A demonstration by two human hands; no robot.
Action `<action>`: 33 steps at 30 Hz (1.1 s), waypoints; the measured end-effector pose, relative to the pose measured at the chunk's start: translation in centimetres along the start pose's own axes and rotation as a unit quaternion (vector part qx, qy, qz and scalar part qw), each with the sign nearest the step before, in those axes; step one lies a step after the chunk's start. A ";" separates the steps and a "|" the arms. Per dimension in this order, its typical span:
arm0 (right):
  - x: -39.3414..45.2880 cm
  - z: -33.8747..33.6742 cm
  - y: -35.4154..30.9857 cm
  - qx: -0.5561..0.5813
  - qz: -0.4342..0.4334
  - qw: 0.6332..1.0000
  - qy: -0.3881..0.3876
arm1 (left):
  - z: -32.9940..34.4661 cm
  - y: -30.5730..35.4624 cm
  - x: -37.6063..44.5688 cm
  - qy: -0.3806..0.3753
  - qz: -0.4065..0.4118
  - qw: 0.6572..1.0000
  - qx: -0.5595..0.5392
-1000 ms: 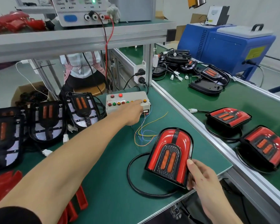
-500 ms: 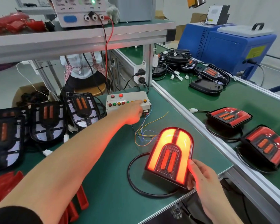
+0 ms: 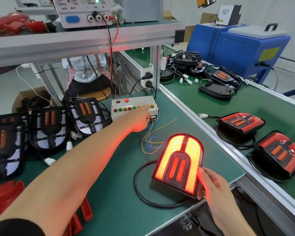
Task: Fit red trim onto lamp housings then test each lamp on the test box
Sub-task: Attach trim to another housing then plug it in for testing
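From my head camera, my left hand (image 3: 140,116) reaches across the green matte counter (image 3: 109,193) to the test box (image 3: 134,106), a pale rectangular case studded with round red, green and amber buttons; my forefinger is stretched out onto the button row while the other fingers curl under, gripping nothing; thin coloured wires (image 3: 152,140) loop loosely from the box's near side toward the lamp (image 3: 179,164). That lamp stands tilted up near the counter's front right corner, an arch-shaped housing with glossy red trim, its two broad outer bands glowing bright orange-yellow around a dark textured inner arch with two oblong red lenses; a thick black cable (image 3: 140,193) curls in a ring on the mat beside and behind it. My right hand (image 3: 216,189) grips the lamp's lower right edge, thumb pressed along the lit face, fingers wrapped behind, the skin washed red by the glow. To the left lie black housings without trim (image 3: 48,128), flat and arch-shaped with pale boards and orange lenses; red trim pieces (image 3: 5,196) are heaped at the near left; on the neighbouring green bench two finished lamps (image 3: 240,122) rest unlit.
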State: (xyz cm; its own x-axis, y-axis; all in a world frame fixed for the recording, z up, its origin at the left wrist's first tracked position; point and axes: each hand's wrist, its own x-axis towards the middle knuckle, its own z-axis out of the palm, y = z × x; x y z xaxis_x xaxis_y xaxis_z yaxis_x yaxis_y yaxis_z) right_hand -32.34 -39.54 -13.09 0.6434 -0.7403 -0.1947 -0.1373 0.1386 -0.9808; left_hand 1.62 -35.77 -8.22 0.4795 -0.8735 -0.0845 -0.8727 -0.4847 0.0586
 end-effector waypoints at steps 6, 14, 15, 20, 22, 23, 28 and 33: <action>-0.2 0.1 -0.2 0.009 0.001 1.000 0.002 | -0.5 0.2 -0.1 -0.013 -0.001 1.000 0.010; -0.4 0.2 -0.6 0.000 0.005 1.000 0.004 | -0.7 0.2 -0.3 -0.018 -0.002 1.000 0.012; -0.4 0.2 -0.7 -0.001 0.003 1.000 0.003 | -0.7 0.2 -0.3 -0.018 -0.002 1.000 0.013; -0.5 0.2 -0.7 -0.004 0.012 1.000 0.001 | -0.8 0.2 -0.3 -0.019 0.001 1.000 0.019; -0.5 0.2 -0.8 -0.002 0.015 1.000 -0.001 | -0.8 0.2 -0.3 -0.020 0.000 1.000 0.020; -0.5 0.1 -0.8 -0.003 0.015 1.000 -0.001 | -0.8 0.2 -0.3 -0.021 0.000 1.000 0.020; -0.5 0.1 -0.6 -0.005 0.016 1.000 -0.004 | -1.0 0.3 -0.4 -0.020 0.002 1.000 0.019; -0.4 -0.1 -0.3 -0.002 0.006 1.000 -0.015 | -0.7 0.2 -1.1 0.051 0.000 0.999 -0.011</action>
State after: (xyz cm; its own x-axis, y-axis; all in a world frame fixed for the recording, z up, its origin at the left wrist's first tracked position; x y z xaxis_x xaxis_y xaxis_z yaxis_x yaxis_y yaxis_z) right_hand -32.66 -39.37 -12.67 0.6636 -0.7189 -0.2070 -0.1476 0.1455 -0.9783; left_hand 0.95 -34.94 -7.37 0.4868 -0.8734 0.0171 -0.8713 -0.4840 0.0809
